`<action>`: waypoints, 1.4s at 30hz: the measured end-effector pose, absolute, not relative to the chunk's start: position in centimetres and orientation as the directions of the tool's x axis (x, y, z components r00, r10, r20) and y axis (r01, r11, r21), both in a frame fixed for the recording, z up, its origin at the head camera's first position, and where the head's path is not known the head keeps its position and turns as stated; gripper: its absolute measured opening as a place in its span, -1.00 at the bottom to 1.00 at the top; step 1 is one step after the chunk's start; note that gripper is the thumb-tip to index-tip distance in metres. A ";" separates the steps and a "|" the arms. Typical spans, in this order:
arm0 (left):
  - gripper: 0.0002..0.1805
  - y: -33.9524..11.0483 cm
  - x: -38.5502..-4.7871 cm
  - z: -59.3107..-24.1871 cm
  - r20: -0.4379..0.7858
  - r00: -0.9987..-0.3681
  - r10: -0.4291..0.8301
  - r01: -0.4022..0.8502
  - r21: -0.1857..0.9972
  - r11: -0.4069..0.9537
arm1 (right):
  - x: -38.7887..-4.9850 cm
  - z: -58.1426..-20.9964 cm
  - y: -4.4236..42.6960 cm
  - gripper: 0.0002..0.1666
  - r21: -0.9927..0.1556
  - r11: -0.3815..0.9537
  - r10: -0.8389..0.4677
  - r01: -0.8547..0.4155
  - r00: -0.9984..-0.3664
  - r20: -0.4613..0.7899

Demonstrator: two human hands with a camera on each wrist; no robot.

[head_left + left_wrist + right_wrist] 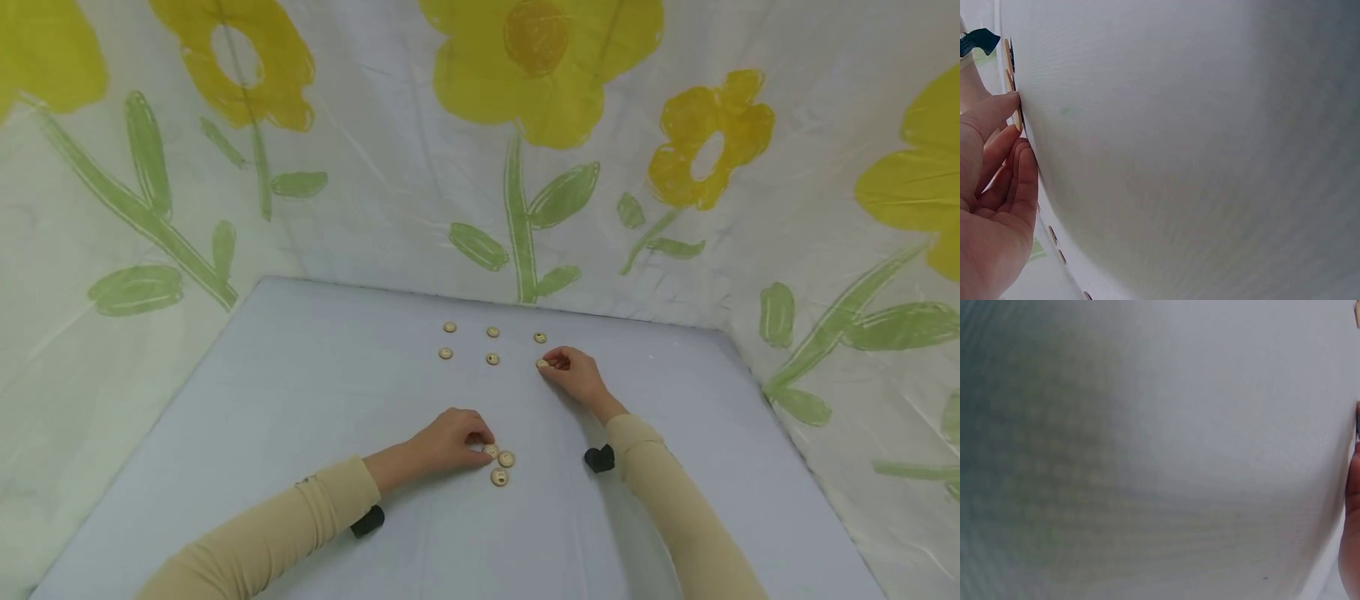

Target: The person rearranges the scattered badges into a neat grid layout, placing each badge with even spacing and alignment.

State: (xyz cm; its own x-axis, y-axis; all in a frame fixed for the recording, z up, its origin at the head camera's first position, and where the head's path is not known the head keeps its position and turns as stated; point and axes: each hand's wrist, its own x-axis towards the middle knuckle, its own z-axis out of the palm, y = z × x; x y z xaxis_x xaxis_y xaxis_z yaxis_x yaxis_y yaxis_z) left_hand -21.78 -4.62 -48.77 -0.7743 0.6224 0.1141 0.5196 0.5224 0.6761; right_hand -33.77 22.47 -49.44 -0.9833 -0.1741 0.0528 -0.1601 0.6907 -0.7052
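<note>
My left hand (452,442) pinches a small round wooden disc (491,451) between thumb and finger, low at the table. Two more discs lie close by, one disc (506,459) beside it and another disc (499,477) nearer to me with a dark face-like mark. In the left wrist view the pinched disc (1019,117) shows edge-on. Farther off, my right hand (576,374) pinches a disc (542,364) at the right end of the nearer of two rows. Only part of that hand shows at the right wrist view's edge.
A back row holds three discs, left (450,327), middle (492,332) and right (540,337). In the nearer row lie a left disc (446,353) and a middle disc (492,359). Flower-painted sheeting (360,183) rises behind the pale table (300,367). Black wrist devices (600,458) hang under both forearms.
</note>
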 end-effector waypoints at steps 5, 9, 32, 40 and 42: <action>-0.85 -4.6 -21.7 -48.7 0.114 -0.771 0.626 0.522 0.676 0.520 | -33.6 -49.4 22.5 -0.71 -0.706 0.690 -0.170 -0.163 -0.984 0.061; -0.85 -4.6 -21.7 -48.7 0.114 -0.770 0.628 0.525 0.673 0.521 | -33.5 -49.5 22.5 -0.70 -0.707 0.688 -0.168 -0.161 -0.984 0.061; -0.86 -4.6 -21.6 -48.5 0.107 -0.775 0.622 0.515 0.677 0.525 | -32.7 -49.6 23.1 -0.67 -0.769 0.634 -0.103 -0.083 -0.994 0.023; -0.85 -4.7 -21.6 -48.3 0.122 -0.769 0.627 0.528 0.673 0.517 | -31.4 -49.9 23.3 -0.69 -0.782 0.616 -0.124 -0.098 -0.992 0.026; -0.84 -4.7 -21.6 -48.2 0.124 -0.768 0.629 0.531 0.671 0.517 | -31.1 -50.1 23.3 -0.68 -0.785 0.613 -0.124 -0.096 -0.992 0.025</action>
